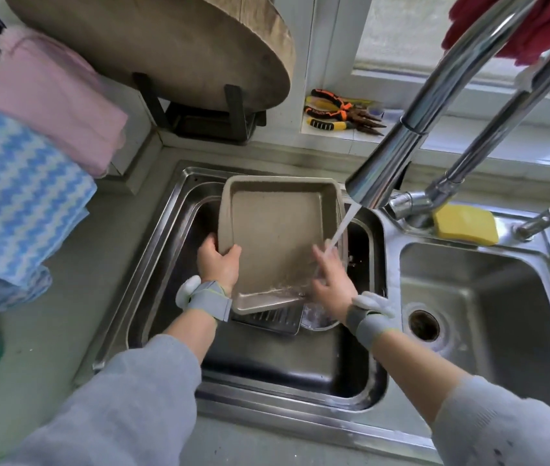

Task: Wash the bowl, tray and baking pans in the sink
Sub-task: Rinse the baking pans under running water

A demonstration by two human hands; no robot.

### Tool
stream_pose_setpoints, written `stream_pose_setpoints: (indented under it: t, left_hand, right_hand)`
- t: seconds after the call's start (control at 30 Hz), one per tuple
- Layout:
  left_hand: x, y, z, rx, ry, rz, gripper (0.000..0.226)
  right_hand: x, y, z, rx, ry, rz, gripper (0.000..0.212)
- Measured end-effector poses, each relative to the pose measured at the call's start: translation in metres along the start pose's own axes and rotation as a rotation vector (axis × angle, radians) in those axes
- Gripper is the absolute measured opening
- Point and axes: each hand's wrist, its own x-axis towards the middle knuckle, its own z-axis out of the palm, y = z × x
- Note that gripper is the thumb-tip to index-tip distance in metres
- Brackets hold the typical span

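left hand (218,262) grips tilted baking pan (277,230); right hand (330,280) under running water (341,227).

The baking pan (277,230) is showing a matte beige-gold. The double sink (468,297) and faucet (435,105) are gleaming silver steel. A sponge (465,223) is glowing yellow. One hanging cloth (15,203) is showing a blue-and-white zigzag, another (55,95) plain pink. The pliers (337,114) are showing orange, yellow and black handles. Both sleeves (115,405) are looking pale grey.

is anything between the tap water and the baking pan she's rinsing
Yes: the right hand sits under the water stream, which strikes its fingers before running onto the baking pan. The left hand grips the pan's left edge, clear of the stream.
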Motion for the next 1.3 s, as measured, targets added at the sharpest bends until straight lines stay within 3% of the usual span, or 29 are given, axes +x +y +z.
stream_pose_setpoints:
  t: [0.1,0.23,0.3,0.37,0.43,0.53,0.6,0.73,0.87,1.0,1.13,1.3]
  left_hand:
    - [0.000,-0.008,0.021,-0.087,0.059,-0.098,0.030]
    - [0.006,-0.013,0.036,-0.087,0.083,-0.146,0.027]
    - [0.009,-0.018,0.038,-0.062,0.073,-0.191,0.025]
    - [0.012,-0.024,0.038,-0.046,0.080,-0.230,0.028]
    - [0.016,-0.029,0.040,-0.014,0.068,-0.249,0.032]
    - [0.022,-0.029,0.044,0.008,0.045,-0.264,0.033]
    - [0.026,-0.026,0.042,0.037,0.032,-0.274,0.034]
    - [0.037,-0.021,0.030,0.090,0.010,-0.269,0.039]
    - [0.047,-0.018,0.026,0.187,-0.083,-0.268,0.047]
    - [0.050,-0.012,0.015,0.319,-0.150,-0.267,0.048]
    - [0.051,-0.021,0.006,0.316,-0.168,-0.291,0.055]
    - [0.026,-0.021,-0.003,0.095,-0.304,-0.356,0.040]
  right_hand:
    - [-0.018,-0.007,0.027,-0.320,-0.224,-0.247,0.065]
    - [-0.029,-0.017,0.044,-0.224,-0.271,-0.466,0.057]
    - [-0.016,0.007,0.026,-0.318,-0.219,-0.509,0.057]
    - [-0.001,0.025,0.002,-0.463,-0.161,-0.414,0.052]
    - [0.004,0.019,0.001,-0.571,-0.220,-0.327,0.046]
    - [-0.009,-0.001,0.036,-0.423,-0.415,-0.490,0.047]
    - [-0.006,0.003,0.031,-0.382,-0.368,-0.492,0.051]
    - [0.010,0.021,-0.006,-0.771,-0.245,-0.172,0.050]
    - [-0.005,0.010,0.021,-0.810,-0.313,-0.490,0.039]
    - [0.004,0.001,-0.008,-0.981,-0.364,-0.152,0.041]
    - [-0.010,-0.012,-0.004,-1.150,-0.422,-0.264,0.031]
    - [-0.014,-0.003,0.014,-1.109,-0.422,-0.287,0.019]
